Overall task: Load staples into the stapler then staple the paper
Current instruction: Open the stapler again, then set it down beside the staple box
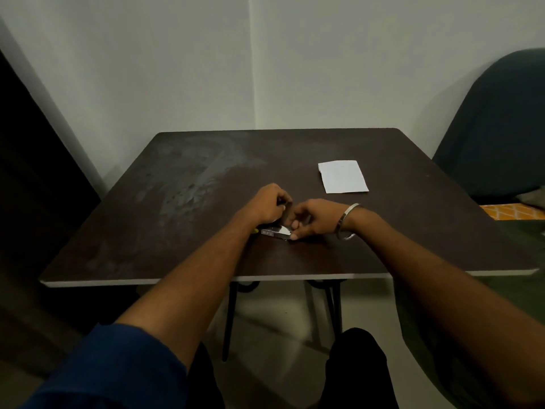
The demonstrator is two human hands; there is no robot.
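A person seen from their own head-level viewpoint, with both forearms bare from elbow to hand. The left arm has a dark blue sleeve (pixel 118 367) of soft fabric, pushed up to about the elbow. The right wrist carries a plain, smooth silver metal bangle (pixel 348 221) that sits loosely and catches the light. Black trousers (pixel 356 367) cover both knees at the bottom edge. The left hand (pixel 271 205) and right hand (pixel 309 218) wear no gloves.

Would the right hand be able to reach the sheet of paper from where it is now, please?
Probably yes: the paper lies flat beyond the right hand, with only bare table between them. The hand would first have to let go of the small box.
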